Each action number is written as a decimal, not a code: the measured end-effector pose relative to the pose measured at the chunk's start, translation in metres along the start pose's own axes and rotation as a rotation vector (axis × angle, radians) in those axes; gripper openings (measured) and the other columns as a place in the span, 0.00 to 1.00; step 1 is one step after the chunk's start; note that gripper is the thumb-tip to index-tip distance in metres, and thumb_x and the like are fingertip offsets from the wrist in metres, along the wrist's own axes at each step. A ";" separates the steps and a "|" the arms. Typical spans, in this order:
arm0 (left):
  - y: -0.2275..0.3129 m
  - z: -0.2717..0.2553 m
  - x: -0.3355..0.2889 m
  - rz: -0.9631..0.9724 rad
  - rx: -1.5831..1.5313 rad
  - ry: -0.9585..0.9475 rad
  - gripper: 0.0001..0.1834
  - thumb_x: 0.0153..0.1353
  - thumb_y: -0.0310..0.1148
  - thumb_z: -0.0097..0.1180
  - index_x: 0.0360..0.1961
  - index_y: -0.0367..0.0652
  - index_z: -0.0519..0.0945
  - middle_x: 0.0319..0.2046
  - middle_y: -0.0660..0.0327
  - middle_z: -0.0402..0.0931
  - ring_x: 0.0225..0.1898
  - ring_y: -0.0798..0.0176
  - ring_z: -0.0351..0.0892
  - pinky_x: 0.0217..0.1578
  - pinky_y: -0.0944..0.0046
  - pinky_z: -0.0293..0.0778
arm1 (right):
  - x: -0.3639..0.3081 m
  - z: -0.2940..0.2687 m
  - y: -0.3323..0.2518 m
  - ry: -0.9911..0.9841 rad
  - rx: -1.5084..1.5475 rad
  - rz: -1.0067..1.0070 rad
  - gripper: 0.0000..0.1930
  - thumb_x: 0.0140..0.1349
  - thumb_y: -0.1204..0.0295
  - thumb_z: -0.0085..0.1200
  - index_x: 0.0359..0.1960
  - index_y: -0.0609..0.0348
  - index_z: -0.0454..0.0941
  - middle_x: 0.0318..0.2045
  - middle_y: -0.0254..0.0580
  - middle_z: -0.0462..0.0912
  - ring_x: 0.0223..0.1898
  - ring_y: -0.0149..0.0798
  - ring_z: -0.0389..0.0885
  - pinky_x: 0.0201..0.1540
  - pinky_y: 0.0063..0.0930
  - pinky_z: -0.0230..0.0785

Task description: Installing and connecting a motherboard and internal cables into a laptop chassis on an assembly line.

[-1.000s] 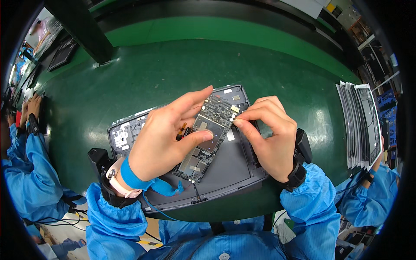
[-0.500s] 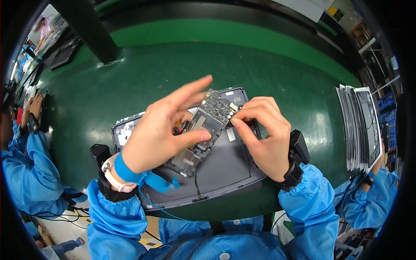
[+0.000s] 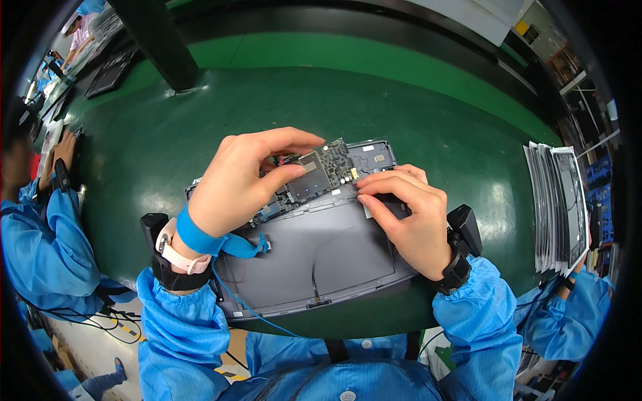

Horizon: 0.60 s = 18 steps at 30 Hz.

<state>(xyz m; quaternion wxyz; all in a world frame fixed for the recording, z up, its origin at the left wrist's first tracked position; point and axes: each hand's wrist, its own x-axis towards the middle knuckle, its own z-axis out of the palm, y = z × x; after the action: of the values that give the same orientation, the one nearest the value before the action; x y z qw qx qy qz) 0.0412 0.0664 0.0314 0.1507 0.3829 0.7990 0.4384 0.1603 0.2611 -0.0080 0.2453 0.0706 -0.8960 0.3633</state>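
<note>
1. Circuit board (image 3: 317, 184): held over the far part of a grey device housing (image 3: 307, 247); contact with the housing cannot be told. Long axis runs obliquely, near-left to far-right. The end carrying a yellow connector (image 3: 354, 172) points far-right; the opposite end points near-left, partly behind the hand.
2. Left hand (image 3: 231, 177): grasping the board, thumb flat on its face, fingers round its far edge.
3. Right hand (image 3: 414, 217): thumb and index finger brought close together at the board's right end, beside the yellow connector. Whether they pinch anything: cannot tell.
4. Housing: long axis roughly left to right, inner side up, on the green table (image 3: 455, 127). One short black cable (image 3: 314, 274) lies near its front edge.
5. Count: circuit board, one; housing, one; blue wrist strap (image 3: 194, 230), one, on the left wrist; pale pink watch (image 3: 177, 257), one, same wrist; black boxes (image 3: 466, 229), two, one by each wrist. Stacked panels (image 3: 545, 207) at right: several, too tightly packed to count.
6. Versus 0.5 s ago: board swung from a steep slant to a flatter one; its near-left end has moved away from the housing's middle, exposing more interior. Left thumb remains on the board's face.
</note>
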 end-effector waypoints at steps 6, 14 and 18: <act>-0.008 0.010 0.003 0.248 0.195 0.069 0.16 0.52 0.20 0.53 0.44 0.38 0.79 0.38 0.53 0.80 0.39 0.54 0.80 0.41 0.65 0.74 | -0.002 -0.001 -0.001 -0.009 0.008 -0.012 0.04 0.49 0.78 0.61 0.27 0.59 0.80 0.31 0.36 0.83 0.33 0.35 0.80 0.50 0.32 0.63; -0.010 0.012 0.003 0.204 0.165 0.030 0.15 0.53 0.21 0.52 0.43 0.37 0.78 0.38 0.50 0.79 0.38 0.48 0.79 0.40 0.62 0.74 | -0.003 -0.003 0.001 -0.013 0.008 -0.012 0.05 0.48 0.80 0.60 0.28 0.60 0.80 0.31 0.37 0.82 0.33 0.37 0.80 0.51 0.33 0.64; -0.009 0.013 0.000 0.187 0.153 0.024 0.15 0.53 0.21 0.52 0.43 0.37 0.79 0.38 0.49 0.79 0.37 0.48 0.80 0.39 0.62 0.75 | -0.003 0.000 0.002 -0.010 0.010 -0.039 0.05 0.49 0.80 0.60 0.28 0.60 0.79 0.30 0.37 0.82 0.33 0.37 0.80 0.50 0.33 0.65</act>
<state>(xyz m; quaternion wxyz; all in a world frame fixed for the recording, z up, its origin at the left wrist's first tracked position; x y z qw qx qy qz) 0.0444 0.0705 0.0167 0.0699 0.4609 0.7928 0.3927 0.1627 0.2629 -0.0108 0.2476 0.0910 -0.8939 0.3624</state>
